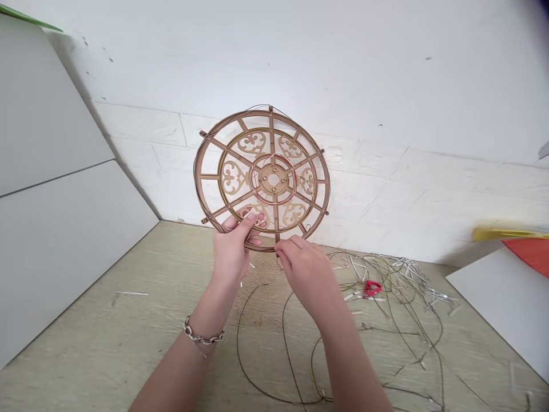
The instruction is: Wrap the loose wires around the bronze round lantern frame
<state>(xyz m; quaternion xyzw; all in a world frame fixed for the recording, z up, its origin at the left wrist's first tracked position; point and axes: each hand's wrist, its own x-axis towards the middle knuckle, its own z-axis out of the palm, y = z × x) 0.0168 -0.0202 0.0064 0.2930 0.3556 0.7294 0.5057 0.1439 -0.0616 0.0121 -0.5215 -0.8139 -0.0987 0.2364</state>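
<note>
A round brown frame [273, 178] with spokes, scroll ornaments and a central hub is held upright before the wall. Dark wire runs along its outer rim, and a thin red and white wire circles the hub. My left hand [234, 243] is closed on the frame's lower left rim, thumb in front. At the bottom rim, my right hand [306, 272] has its fingertips pinched by the end of a spoke; a thin wire end shows beneath them. Whether the fingertips grip the rim or the wire is hard to tell.
Tangled dark wires [403, 309], white strips [409, 269] and a red scrap [372, 288] lie on the table [141, 337] at the right. White panels [64, 240] stand at the left. A white box [506, 303] with an orange item [529, 254] is at the right edge.
</note>
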